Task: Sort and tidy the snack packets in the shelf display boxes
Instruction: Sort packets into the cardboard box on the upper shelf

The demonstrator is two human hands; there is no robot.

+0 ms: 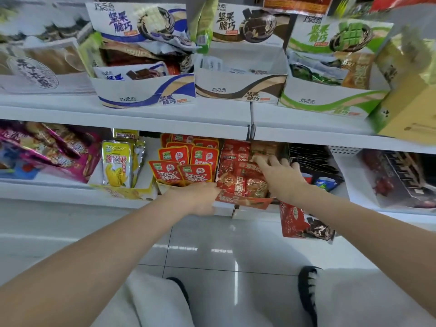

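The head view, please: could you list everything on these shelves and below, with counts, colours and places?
Blue-and-white cardboard display box: one, upper shelf, left.
Brown-and-white cardboard display box: one, upper shelf, middle.
Green-and-white cardboard display box: one, upper shelf, right.
Yellow cardboard carton: one, upper shelf, far right.
Magenta snack packets: several, lower shelf, far left.
Yellow foil pouches: a few, lower shelf, upright.
Red-orange snack packets: about seven visible, in rows.
Red display box of red packets: one, under both hands.
Red-and-black packet: one, hanging below the shelf edge.
Left hand: touching that box's front corner.
Right hand: fingers on the red packets.
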